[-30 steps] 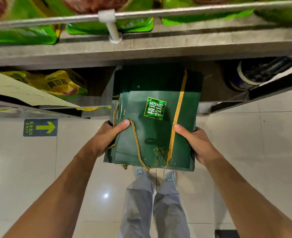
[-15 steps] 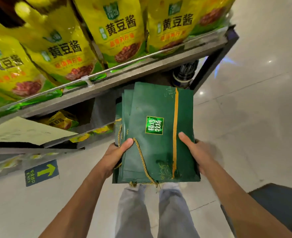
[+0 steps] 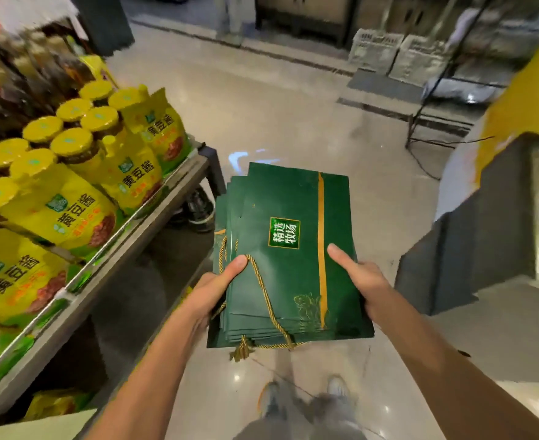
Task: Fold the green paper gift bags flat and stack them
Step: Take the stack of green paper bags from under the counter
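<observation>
Between the two hands, mid-scene above the floor: stack of green gift bags (image 3: 287,249), folded flat, held roughly level. Long axis runs near to far, far end tipped slightly right; gold stripe (image 3: 321,242) follows that axis. Gold cord handle (image 3: 265,296) trails off the near edge. Lower bags fan out at the left edge; count unclear.

Left hand (image 3: 214,290) grips the near-left edge, thumb on top pinning the cord. Right hand (image 3: 361,274) grips the near-right edge, thumb flat on the top bag. Other fingers of both hidden under the stack.

Left: metal shelf (image 3: 103,281) holding yellow pouches (image 3: 71,211) and yellow-lidded jars (image 3: 71,144) behind them. Below the shelf, a dark item, hard to make out.

Shoes (image 3: 334,385) near, blurred. Far grey crates (image 3: 376,52) blurred.
</observation>
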Tool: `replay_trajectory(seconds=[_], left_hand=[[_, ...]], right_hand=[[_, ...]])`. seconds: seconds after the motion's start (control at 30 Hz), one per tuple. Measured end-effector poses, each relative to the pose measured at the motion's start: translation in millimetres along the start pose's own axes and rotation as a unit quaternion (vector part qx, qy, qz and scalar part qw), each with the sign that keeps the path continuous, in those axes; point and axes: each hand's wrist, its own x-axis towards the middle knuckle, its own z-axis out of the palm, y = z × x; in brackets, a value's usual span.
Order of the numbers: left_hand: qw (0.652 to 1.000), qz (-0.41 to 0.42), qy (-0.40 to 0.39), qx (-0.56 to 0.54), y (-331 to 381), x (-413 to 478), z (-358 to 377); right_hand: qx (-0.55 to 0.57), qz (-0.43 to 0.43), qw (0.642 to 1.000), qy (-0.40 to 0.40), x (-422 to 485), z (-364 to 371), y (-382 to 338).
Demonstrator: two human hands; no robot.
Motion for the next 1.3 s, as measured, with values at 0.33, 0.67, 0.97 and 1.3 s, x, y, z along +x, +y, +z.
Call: replay_trajectory(seconds=[0.33, 0.67, 0.97, 1.3], left_hand=[[0.962, 0.061, -0.204, 0.17, 76.7, -26.1, 220.1], [0.886, 0.05, -0.355, 0.295, 12.8, -97.2, 495.0], [0.801, 0.022, -0.462, 0.381, -67.9, -172.5, 698.2], [0.743, 0.011, -0.522, 0.418, -111.8, -208.9, 878.7]], right_hand=[[0.172, -0.031, 0.971, 0.162, -115.2, -209.2, 13.0], [0.28, -0.076, 0.904, 0.315, -275.1, -425.4, 99.4], [0.378, -0.097, 0.82, 0.419, -392.1, -556.6, 195.2], [0.428, -0.085, 0.739, 0.513, -437.9, -671.3, 230.2]])
